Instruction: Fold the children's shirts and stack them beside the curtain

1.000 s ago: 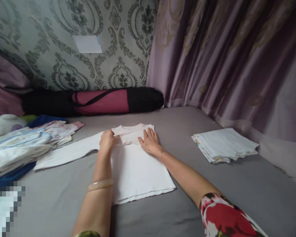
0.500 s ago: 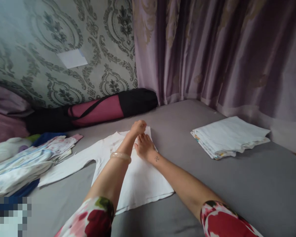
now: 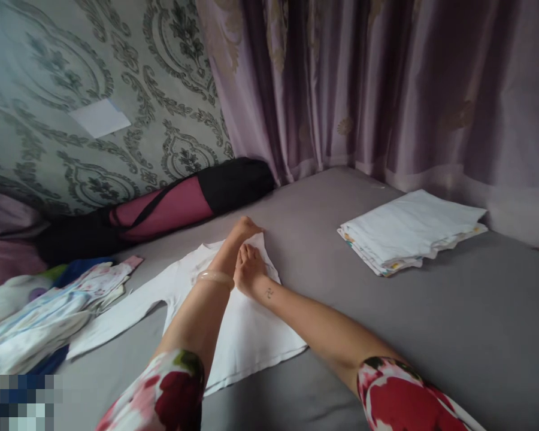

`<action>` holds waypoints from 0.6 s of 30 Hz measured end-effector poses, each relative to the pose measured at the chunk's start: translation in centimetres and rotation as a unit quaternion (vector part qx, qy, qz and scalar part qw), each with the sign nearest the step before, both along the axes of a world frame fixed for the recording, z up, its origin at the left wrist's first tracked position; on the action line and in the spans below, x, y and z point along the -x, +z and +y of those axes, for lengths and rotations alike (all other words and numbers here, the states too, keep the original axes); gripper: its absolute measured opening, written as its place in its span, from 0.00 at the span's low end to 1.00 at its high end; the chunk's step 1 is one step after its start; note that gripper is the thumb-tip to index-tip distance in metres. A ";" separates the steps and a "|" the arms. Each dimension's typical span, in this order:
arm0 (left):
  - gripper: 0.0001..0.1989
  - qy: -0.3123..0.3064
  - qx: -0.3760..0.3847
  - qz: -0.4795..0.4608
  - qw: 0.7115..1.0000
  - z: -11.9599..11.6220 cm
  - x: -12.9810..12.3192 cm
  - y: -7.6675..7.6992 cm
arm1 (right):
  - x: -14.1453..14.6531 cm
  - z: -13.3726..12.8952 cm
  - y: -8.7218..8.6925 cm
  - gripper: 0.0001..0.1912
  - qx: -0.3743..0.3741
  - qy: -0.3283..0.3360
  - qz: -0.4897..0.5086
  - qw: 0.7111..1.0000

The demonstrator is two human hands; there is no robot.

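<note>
A white long-sleeved shirt (image 3: 256,341) lies spread on the bed, one sleeve stretched out to the left and its right side showing no spread sleeve. My left hand (image 3: 246,228), with a pale bangle at the wrist, is closed at the shirt's upper right corner, fingers curled on the fabric and partly hidden. Just below it, my right hand (image 3: 250,270) rests flat on the shirt near the right edge, fingers stretched out. My left forearm covers part of the shirt's middle and collar.
Grey bedding (image 3: 332,293) surrounds the shirt. A folded stack of white cloth (image 3: 413,230) lies to the right. Loose clothes (image 3: 72,299) and a white plush toy (image 3: 9,299) are heaped at left. A long black and maroon bag (image 3: 166,209) lies along the wall, beside purple curtains (image 3: 341,90).
The view has shifted and tilted slightly. Both hands stay at the shirt's upper right, the left one still curled on the fabric, the right one still flat.
</note>
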State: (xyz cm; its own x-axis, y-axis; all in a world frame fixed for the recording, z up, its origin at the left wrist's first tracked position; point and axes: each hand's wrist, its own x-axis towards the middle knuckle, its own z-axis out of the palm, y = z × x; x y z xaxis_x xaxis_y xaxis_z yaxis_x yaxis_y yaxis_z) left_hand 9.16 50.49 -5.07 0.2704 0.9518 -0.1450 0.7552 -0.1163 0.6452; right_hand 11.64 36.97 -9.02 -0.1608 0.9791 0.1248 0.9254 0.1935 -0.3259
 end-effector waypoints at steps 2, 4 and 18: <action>0.13 0.006 0.017 -0.023 1.000 -0.3 1.1 0.5 | 0.3 0.0 0.0 0.31 0.015 -0.008 -0.020 1.000; 0.13 0.015 0.038 -0.036 0.999 -0.6 2.5 1.2 | 0.5 0.0 -0.1 0.31 0.017 -0.013 -0.031 0.999; 0.22 0.028 0.236 -0.338 0.911 -3.1 7.9 1.4 | 0.2 -0.8 1.4 0.30 0.006 0.010 -0.023 1.000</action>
State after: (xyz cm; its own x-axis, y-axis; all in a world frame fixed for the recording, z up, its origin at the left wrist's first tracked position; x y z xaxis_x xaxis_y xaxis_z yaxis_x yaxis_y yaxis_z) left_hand 1.23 47.35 -3.67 0.4025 0.8420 -0.3591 0.1621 0.3205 0.9333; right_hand 11.48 36.21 -7.63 -0.1850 0.9772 0.1042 0.9358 0.2075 -0.2848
